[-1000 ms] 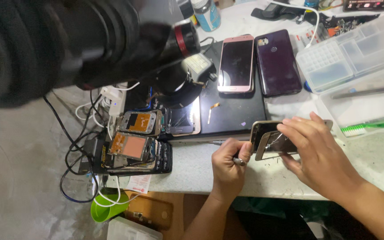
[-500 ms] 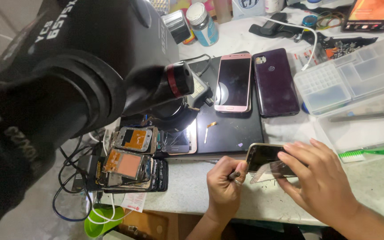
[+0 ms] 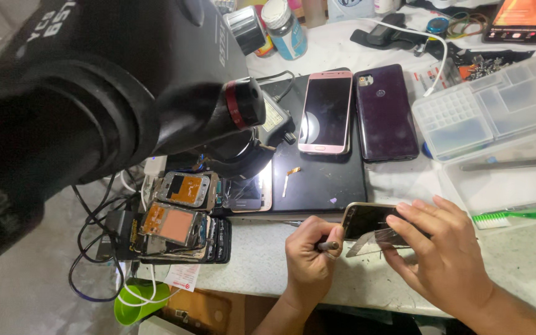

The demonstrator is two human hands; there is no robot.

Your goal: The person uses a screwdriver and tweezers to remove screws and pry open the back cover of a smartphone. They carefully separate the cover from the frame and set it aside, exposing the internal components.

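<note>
Clutter crowds the white worktop [image 3: 262, 273]: a pink smartphone [image 3: 325, 111] and a dark purple smartphone [image 3: 384, 111] lie side by side on a black slab, clear plastic compartment boxes [image 3: 497, 105] sit toward the right edge, and stripped phone frames [image 3: 178, 223] pile up at the left edge. A big black microscope body [image 3: 94, 93] blocks the upper left. Near the front edge, the right hand [image 3: 445, 260] grips a gold-rimmed dark phone [image 3: 367, 218], fingers partly covering it; the left hand [image 3: 308, 257] is closed around a thin metal tool [image 3: 329, 246], its tip hard to make out.
</note>
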